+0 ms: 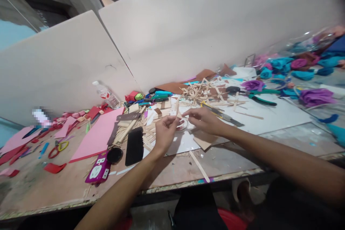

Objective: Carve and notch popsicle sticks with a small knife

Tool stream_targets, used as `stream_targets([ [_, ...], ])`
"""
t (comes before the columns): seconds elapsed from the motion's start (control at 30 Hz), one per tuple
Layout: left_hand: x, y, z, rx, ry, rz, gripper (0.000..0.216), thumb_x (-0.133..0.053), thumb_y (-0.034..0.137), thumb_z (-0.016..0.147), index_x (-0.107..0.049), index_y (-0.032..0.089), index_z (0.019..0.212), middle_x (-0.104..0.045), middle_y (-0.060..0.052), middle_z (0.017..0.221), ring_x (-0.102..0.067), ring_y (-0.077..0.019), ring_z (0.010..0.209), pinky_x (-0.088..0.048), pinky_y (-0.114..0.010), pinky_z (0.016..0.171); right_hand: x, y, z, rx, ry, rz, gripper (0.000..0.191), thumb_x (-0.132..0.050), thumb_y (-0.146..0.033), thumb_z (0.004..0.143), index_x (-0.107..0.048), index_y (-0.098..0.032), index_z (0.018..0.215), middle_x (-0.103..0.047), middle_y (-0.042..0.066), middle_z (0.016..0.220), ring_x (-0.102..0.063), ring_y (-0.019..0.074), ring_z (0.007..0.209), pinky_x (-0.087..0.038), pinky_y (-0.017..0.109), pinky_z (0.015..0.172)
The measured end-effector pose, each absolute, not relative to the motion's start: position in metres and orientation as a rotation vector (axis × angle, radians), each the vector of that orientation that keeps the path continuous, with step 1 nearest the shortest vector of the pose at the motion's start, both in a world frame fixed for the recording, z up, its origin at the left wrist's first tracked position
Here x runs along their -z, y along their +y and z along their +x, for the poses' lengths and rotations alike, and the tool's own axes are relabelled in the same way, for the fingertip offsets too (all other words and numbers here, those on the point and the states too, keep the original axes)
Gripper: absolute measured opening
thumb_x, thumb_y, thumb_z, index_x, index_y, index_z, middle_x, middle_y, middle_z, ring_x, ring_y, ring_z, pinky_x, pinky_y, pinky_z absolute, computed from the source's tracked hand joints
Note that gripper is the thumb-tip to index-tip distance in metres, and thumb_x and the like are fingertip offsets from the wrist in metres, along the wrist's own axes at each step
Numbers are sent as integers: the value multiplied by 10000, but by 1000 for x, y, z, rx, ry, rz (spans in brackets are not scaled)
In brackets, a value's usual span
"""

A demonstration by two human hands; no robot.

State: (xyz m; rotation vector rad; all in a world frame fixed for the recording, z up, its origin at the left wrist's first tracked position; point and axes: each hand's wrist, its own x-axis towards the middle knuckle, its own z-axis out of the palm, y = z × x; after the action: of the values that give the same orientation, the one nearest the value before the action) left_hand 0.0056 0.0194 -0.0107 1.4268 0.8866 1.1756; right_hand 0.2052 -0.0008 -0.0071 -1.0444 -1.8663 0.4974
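Note:
My left hand (167, 131) is closed, its thumb and fingertips pinching a craft stick (177, 106) that points upward. Close on its right, my right hand (205, 120) has its fingers bent, with the index fingertip at the lower part of the stick. Whatever the right fingers pinch is too small to make out. A clear round ring (184, 125), perhaps a tape roll, shows below the fingertips. White sheets (185, 142) lie under both hands. Behind them is a heap of joined craft sticks (202, 91). A yellow utility knife (222, 114) lies just beyond my right hand.
Left of my hands are a black phone (134, 146), a purple box (98, 168), a round black lid (114, 155) and pink sheets (97, 133). Green-handled pliers (262, 99) and crepe-paper flowers (316, 97) lie right. One loose stick (199, 166) is near the table edge. A white partition (188, 32) stands behind.

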Motion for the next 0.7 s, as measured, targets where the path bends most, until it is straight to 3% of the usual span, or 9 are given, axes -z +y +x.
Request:
stream_targets([
  [0.2, 9, 16, 5, -1186, 884, 1539, 391, -863, 499, 783, -740, 151, 911, -807, -96, 912, -808, -264, 930, -667, -329, 777, 6, -3, 207, -506, -1890, -1009, 273, -563, -251, 878, -789, -198, 1020, -629, -14, 655, -481, 122, 579, -382, 268, 602],
  [0.4, 13, 17, 5, -1191, 889, 1589, 467, -835, 501, 811, -739, 149, 1104, -822, -121, 1025, -805, -264, 956, -673, -376, 850, 4, -2, 208, -529, -1896, -979, 287, -549, -254, 876, -791, -170, 1006, -555, -36, 600, -464, 109, 553, -359, 258, 583],
  [0.7, 11, 17, -1, -1188, 962, 1899, 224, -790, 354, 880, -805, 214, 1054, -824, -69, 1038, -793, -258, 949, -642, -401, 931, -7, -8, 208, -516, -1890, -988, 246, -563, -207, 840, -795, -171, 917, -557, -41, 557, -467, 109, 526, -332, 256, 556],
])
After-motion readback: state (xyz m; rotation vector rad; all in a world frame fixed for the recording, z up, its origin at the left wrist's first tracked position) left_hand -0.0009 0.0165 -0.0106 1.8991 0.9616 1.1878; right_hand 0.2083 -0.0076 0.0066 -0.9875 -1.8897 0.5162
